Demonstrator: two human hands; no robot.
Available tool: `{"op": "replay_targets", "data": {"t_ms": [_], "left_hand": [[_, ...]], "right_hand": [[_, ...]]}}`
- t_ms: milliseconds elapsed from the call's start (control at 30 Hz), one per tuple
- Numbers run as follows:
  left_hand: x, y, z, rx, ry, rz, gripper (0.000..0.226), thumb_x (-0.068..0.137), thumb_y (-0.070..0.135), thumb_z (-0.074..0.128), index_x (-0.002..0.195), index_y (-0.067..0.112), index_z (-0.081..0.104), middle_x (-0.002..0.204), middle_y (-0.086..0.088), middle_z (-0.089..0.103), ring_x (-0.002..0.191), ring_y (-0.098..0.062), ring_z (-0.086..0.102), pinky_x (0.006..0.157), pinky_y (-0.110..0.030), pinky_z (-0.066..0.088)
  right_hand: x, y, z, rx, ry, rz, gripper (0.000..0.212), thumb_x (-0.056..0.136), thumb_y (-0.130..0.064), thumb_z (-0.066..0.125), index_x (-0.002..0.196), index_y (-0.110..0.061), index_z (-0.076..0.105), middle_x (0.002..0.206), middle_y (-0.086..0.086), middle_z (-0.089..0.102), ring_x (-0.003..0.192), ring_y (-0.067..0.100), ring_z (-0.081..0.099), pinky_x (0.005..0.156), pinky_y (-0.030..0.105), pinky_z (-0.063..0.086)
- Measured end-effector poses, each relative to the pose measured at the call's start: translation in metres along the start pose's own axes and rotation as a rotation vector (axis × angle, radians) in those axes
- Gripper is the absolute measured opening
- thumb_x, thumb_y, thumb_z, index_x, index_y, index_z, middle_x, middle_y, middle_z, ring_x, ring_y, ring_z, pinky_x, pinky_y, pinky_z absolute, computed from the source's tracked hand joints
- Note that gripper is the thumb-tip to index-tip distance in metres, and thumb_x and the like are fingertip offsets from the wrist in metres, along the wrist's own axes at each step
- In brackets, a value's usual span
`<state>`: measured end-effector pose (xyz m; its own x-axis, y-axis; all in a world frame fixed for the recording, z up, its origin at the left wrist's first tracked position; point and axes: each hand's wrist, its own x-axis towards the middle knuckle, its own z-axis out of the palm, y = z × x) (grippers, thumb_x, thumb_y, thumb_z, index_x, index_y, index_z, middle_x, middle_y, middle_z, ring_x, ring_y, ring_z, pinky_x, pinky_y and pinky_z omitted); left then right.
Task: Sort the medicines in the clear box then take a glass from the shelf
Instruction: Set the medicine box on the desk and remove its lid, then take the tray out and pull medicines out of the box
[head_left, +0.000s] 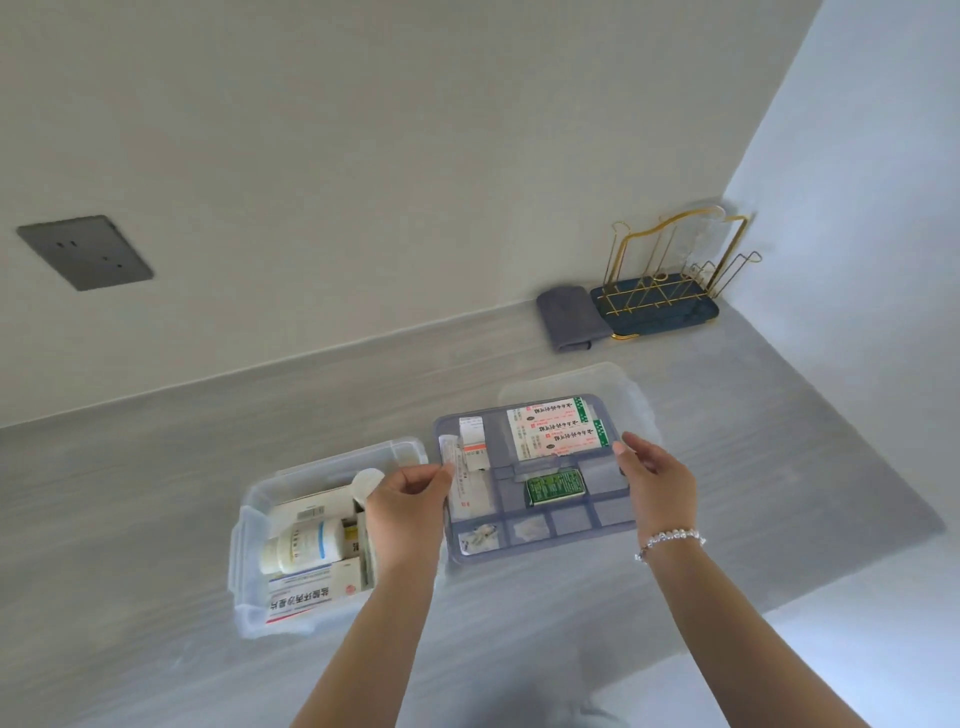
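Note:
A clear box on the grey counter holds a white bottle and several medicine cartons. To its right a bluish compartment tray carries white-and-green cartons, a green blister pack and small packets, and rests over the clear lid. My left hand pinches the tray's left edge beside a long white carton. My right hand grips the tray's right edge. A clear glass hangs on the gold rack at the far right corner.
A folded grey cloth lies left of the rack's dark blue base. A grey wall socket sits on the back wall at left. A side wall bounds the counter on the right.

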<state>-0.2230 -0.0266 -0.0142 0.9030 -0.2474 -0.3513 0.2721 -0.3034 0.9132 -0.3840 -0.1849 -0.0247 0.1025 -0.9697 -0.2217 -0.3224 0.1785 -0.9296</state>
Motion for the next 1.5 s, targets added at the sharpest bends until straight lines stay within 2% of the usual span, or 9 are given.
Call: {"op": "replay_targets", "data": {"t_ms": [233, 333, 500, 733, 1167, 1267, 1333, 1433, 1500], "left_hand": [[-0.026, -0.044, 0.081, 0.001, -0.115, -0.171, 0.023, 0.069, 0.015, 0.081, 0.081, 0.019, 0.063, 0.076, 0.0, 0.071, 0.067, -0.017, 0.067, 0.07, -0.033, 0.056], [-0.03, -0.065, 0.095, -0.03, -0.115, -0.307, 0.029, 0.069, 0.01, 0.08, 0.092, 0.012, 0.063, 0.08, -0.005, 0.071, 0.071, -0.02, 0.067, 0.072, -0.033, 0.056], [-0.035, -0.091, 0.101, -0.005, -0.133, -0.4, 0.018, 0.074, 0.004, 0.075, 0.092, 0.004, 0.07, 0.078, -0.008, 0.071, 0.067, -0.018, 0.065, 0.069, -0.03, 0.055], [-0.033, -0.102, 0.103, 0.0, -0.056, -0.455, 0.017, 0.075, 0.005, 0.075, 0.09, 0.008, 0.07, 0.08, -0.008, 0.071, 0.069, -0.019, 0.065, 0.078, -0.035, 0.057], [-0.017, -0.096, 0.098, 0.083, -0.024, -0.402, 0.027, 0.079, 0.018, 0.073, 0.102, 0.005, 0.069, 0.086, -0.005, 0.072, 0.083, -0.022, 0.068, 0.082, -0.037, 0.057], [-0.03, -0.088, 0.094, 0.266, -0.012, -0.279, 0.037, 0.081, 0.031, 0.069, 0.11, 0.011, 0.061, 0.099, 0.001, 0.064, 0.096, -0.021, 0.061, 0.089, -0.036, 0.051], [-0.04, -0.078, 0.09, 0.275, -0.022, -0.177, 0.034, 0.083, 0.032, 0.066, 0.112, 0.015, 0.059, 0.099, 0.006, 0.06, 0.093, -0.014, 0.057, 0.081, -0.027, 0.045], [-0.051, -0.058, 0.078, 0.206, -0.068, -0.042, 0.014, 0.088, 0.027, 0.057, 0.099, 0.022, 0.063, 0.093, 0.009, 0.067, 0.084, -0.005, 0.06, 0.069, -0.018, 0.043], [-0.056, -0.043, 0.063, 0.136, -0.096, 0.034, 0.012, 0.09, 0.023, 0.053, 0.092, 0.021, 0.065, 0.086, 0.008, 0.069, 0.082, -0.011, 0.065, 0.072, -0.025, 0.05]], "right_hand": [[0.055, 0.045, -0.067, -0.128, -0.04, 0.113, 0.023, 0.085, -0.018, 0.06, 0.105, -0.012, 0.07, 0.083, 0.002, 0.068, 0.065, 0.002, 0.053, 0.066, 0.024, 0.042], [0.071, 0.07, -0.077, -0.173, -0.09, 0.191, 0.023, 0.084, -0.016, 0.06, 0.104, -0.011, 0.07, 0.071, -0.003, 0.062, 0.061, 0.008, 0.051, 0.063, 0.026, 0.042], [0.084, 0.101, -0.08, -0.23, -0.183, 0.263, 0.023, 0.081, -0.015, 0.063, 0.102, -0.011, 0.071, 0.096, 0.007, 0.071, 0.084, 0.02, 0.06, 0.078, 0.031, 0.048], [0.092, 0.123, -0.071, -0.227, -0.223, 0.337, 0.019, 0.076, -0.016, 0.069, 0.095, -0.016, 0.073, 0.097, 0.005, 0.073, 0.085, 0.019, 0.062, 0.083, 0.033, 0.051], [0.092, 0.106, -0.049, -0.219, -0.249, 0.282, 0.031, 0.08, -0.017, 0.066, 0.11, -0.01, 0.068, 0.111, 0.005, 0.069, 0.097, 0.017, 0.06, 0.088, 0.026, 0.045], [0.081, 0.093, -0.048, -0.313, -0.252, 0.164, 0.021, 0.083, -0.02, 0.061, 0.101, -0.015, 0.07, 0.103, 0.003, 0.068, 0.099, 0.022, 0.06, 0.077, 0.021, 0.044], [0.069, 0.08, -0.044, -0.358, -0.266, 0.072, 0.018, 0.084, -0.021, 0.059, 0.098, -0.017, 0.07, 0.103, 0.004, 0.069, 0.093, 0.02, 0.06, 0.066, 0.019, 0.042], [0.047, 0.061, -0.033, -0.264, -0.302, 0.031, 0.026, 0.084, -0.021, 0.063, 0.109, -0.015, 0.068, 0.113, 0.004, 0.068, 0.1, 0.018, 0.06, 0.08, 0.022, 0.042], [0.027, 0.047, -0.021, -0.14, -0.357, 0.032, 0.022, 0.083, -0.018, 0.065, 0.105, -0.018, 0.069, 0.106, 0.004, 0.07, 0.094, 0.015, 0.062, 0.082, 0.024, 0.044]]}}
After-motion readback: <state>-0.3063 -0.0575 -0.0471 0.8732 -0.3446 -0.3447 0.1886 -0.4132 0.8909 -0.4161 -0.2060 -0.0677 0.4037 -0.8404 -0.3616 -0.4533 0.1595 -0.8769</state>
